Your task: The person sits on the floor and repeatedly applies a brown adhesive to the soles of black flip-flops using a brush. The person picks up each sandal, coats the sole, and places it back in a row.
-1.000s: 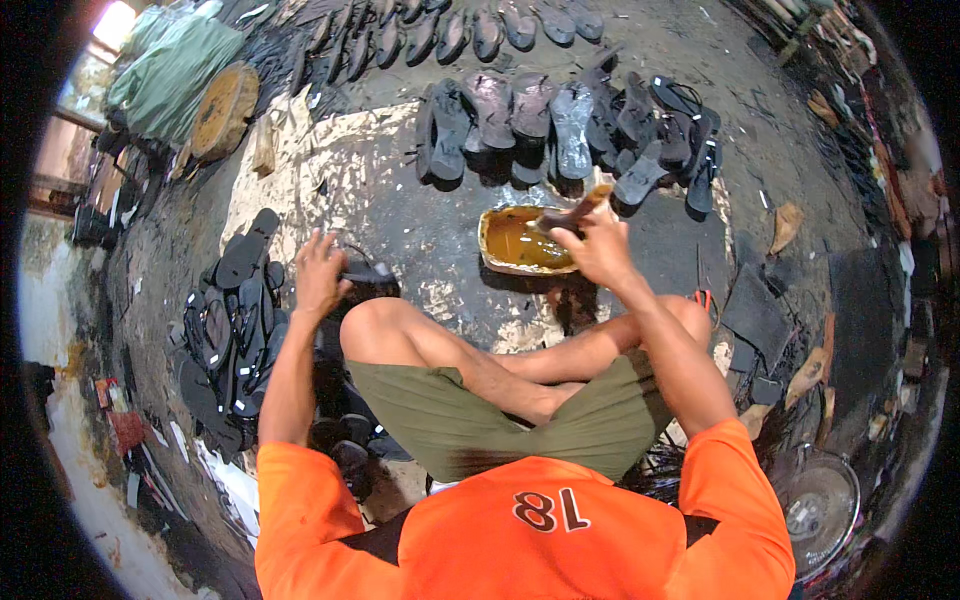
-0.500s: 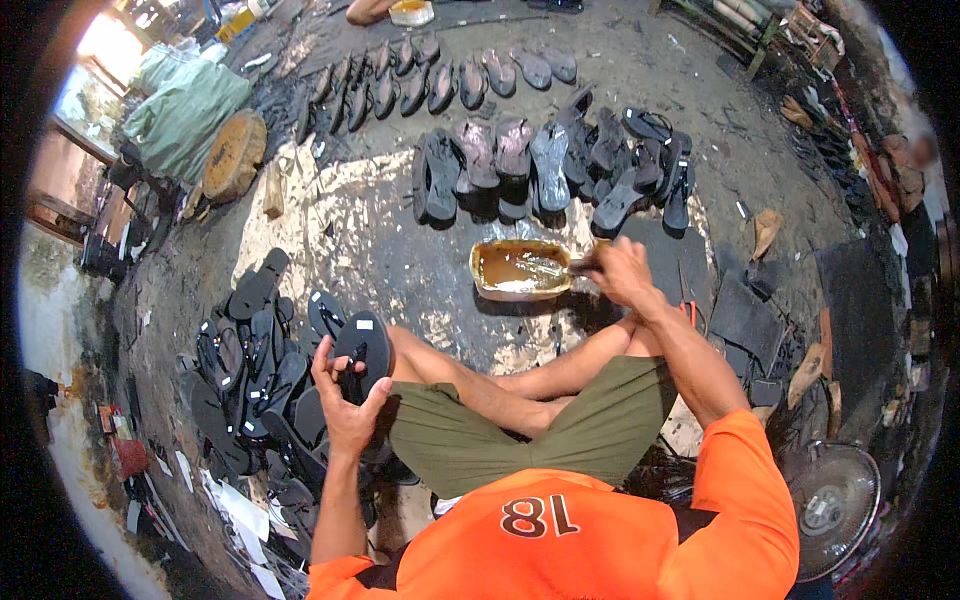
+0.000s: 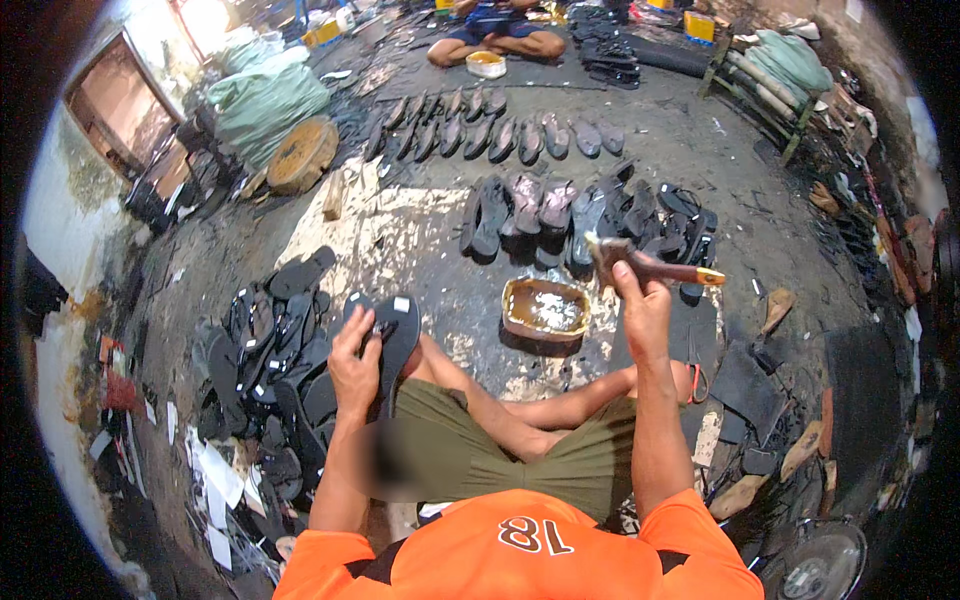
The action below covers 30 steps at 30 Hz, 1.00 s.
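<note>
A black thong sandal [image 3: 403, 338] with a small white label stands tilted by my left knee. My left hand [image 3: 355, 368] has its fingers wrapped about the sandal's inner side. Raised in front of me, my right hand [image 3: 645, 305] grips a brush [image 3: 655, 268] by its brown handle. The handle's yellow tip points right, and the pale, wet-looking bristles face left. Just left of and below the brush sits a tub [image 3: 540, 335] of shiny amber liquid, coated along its rim.
Black sandals [image 3: 260, 340] lie heaped on my left. Shoe lasts and sandals [image 3: 490, 215] stand in rows ahead. Across the floor sits another person [image 3: 497, 35] with a similar tub [image 3: 486, 65]. A fan [image 3: 815, 570] and wooden lasts [image 3: 778, 310] are at the right.
The brush has come up out of the tub in my right hand. My left hand has turned over on the sandal. The view has tilted up, showing more of the other person.
</note>
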### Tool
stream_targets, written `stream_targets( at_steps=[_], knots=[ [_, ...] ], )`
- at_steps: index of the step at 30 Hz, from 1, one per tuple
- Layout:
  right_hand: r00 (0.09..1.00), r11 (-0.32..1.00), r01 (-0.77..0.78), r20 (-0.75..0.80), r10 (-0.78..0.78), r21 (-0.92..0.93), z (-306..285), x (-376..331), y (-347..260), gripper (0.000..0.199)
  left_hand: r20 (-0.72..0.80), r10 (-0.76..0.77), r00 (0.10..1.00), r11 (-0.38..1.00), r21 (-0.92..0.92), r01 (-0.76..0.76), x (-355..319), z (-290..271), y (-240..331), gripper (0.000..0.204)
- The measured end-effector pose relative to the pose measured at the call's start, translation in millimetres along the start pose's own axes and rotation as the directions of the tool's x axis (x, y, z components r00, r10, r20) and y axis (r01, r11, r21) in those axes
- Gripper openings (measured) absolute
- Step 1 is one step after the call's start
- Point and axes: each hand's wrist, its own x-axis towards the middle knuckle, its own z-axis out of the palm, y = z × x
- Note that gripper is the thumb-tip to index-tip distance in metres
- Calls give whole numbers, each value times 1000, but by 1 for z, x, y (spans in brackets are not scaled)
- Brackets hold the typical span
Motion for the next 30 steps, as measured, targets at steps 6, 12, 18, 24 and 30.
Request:
stream_targets(
  at_steps=[6, 12, 18, 24, 30],
  knots=[
    [998, 994, -9, 65, 2, 105, 53, -28, -49, 34, 423, 174, 889, 821, 436, -368, -37, 38, 38, 68],
    [995, 994, 31, 88, -40, 104, 58, -40, -43, 34, 330, 136, 934, 970, 145, -193, -15, 43, 45, 54],
    [995, 994, -10, 97, 0, 106, 66, -56, -45, 40, 225, 388, 894, 921, -59, -384, -27, 59, 41, 37],
    [995, 987, -100, -21, 98, -123, 42, -61, -47, 27, 360, 349, 865, 936, -173, -305, -15, -6, 75, 34],
    [988, 994, -108, -112, 104, -33, 14, -48, -34, 35, 417, 387, 822, 866, 142, -479, -39, -31, 38, 43]
  ],
)
